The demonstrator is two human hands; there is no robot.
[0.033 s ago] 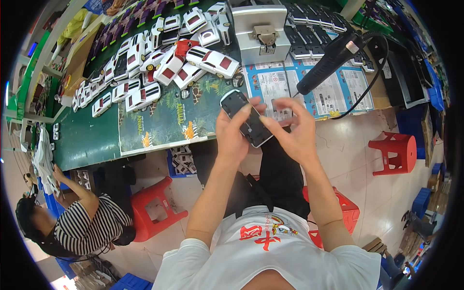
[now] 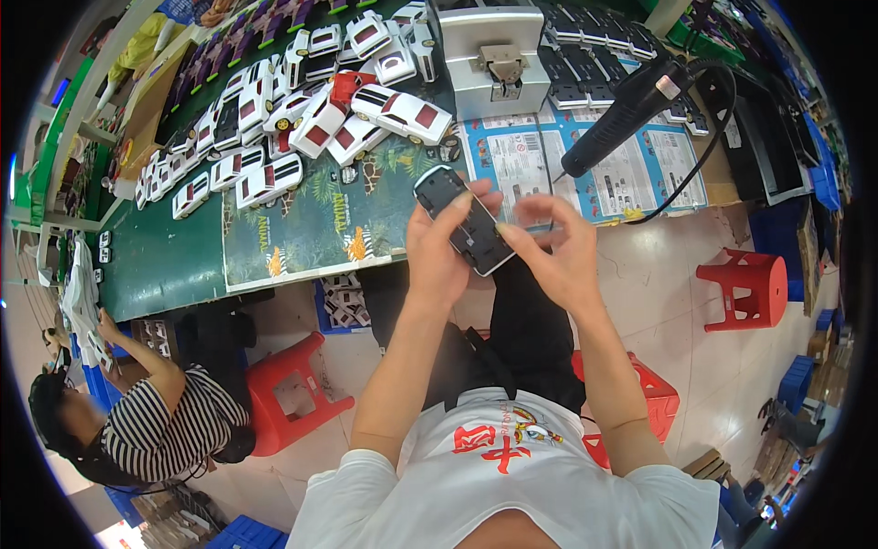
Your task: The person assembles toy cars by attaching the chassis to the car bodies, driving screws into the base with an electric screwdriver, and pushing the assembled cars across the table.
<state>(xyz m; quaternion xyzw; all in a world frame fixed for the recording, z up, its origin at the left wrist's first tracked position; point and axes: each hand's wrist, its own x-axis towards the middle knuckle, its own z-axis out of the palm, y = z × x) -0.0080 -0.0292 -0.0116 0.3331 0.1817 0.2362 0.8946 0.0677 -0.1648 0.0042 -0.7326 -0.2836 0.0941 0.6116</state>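
Observation:
My left hand (image 2: 441,245) holds a white toy car (image 2: 462,220) tilted upside down, its black underside facing up and the thumb lying across it. Beside it is my right hand (image 2: 560,245), its thumb tip at the car's edge and its slightly blurred fingers curved apart from the thumb. I see nothing clearly held between them. A black power screwdriver (image 2: 622,119) hangs just beyond the right hand, its thin bit pointing down toward the fingers.
White toy cars (image 2: 393,110) lie heaped at the far left on the green table (image 2: 165,265). A metal fixture (image 2: 494,64) stands at the back, beside rows of black car bases (image 2: 576,73). Red stools (image 2: 745,288) stand on the floor; a person in stripes (image 2: 174,421) works at left.
The toy car and both hands have shifted very slightly. The right index finger has moved a little and looks more blurred. The screwdriver stays nearly in place.

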